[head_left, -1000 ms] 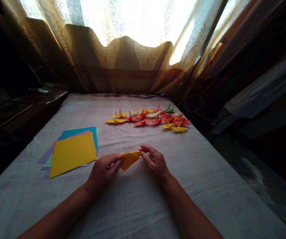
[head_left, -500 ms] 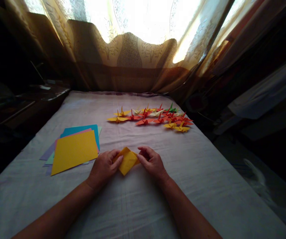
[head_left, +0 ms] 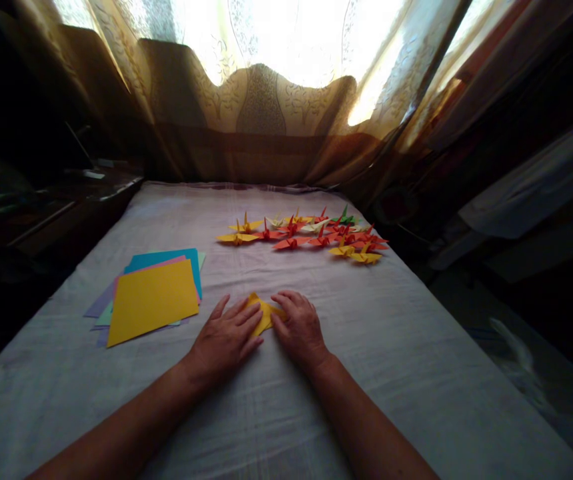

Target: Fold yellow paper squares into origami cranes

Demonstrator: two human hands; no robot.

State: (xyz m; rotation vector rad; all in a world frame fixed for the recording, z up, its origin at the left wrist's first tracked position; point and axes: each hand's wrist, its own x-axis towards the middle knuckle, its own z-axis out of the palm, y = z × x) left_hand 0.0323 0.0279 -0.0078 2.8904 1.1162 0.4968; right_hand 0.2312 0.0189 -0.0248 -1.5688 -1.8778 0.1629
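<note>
A folded yellow paper (head_left: pixel 265 312) lies on the cloth-covered table (head_left: pixel 416 347), mostly hidden under my hands. My left hand (head_left: pixel 226 337) lies flat on its left part, fingers stretched out and pressing down. My right hand (head_left: pixel 299 327) rests on its right part, fingers curled down onto the paper's edge. Only a small yellow strip shows between the two hands.
A stack of coloured square sheets (head_left: pixel 151 297), yellow on top, lies to the left. Several folded paper cranes (head_left: pixel 306 237) in yellow, red, white and green sit in a row further back. Curtains (head_left: pixel 266 100) hang behind the table; dark furniture (head_left: pixel 41 207) stands at left.
The yellow paper was held up between pinching fingers; now it is down on the cloth and both hands press flat on it.
</note>
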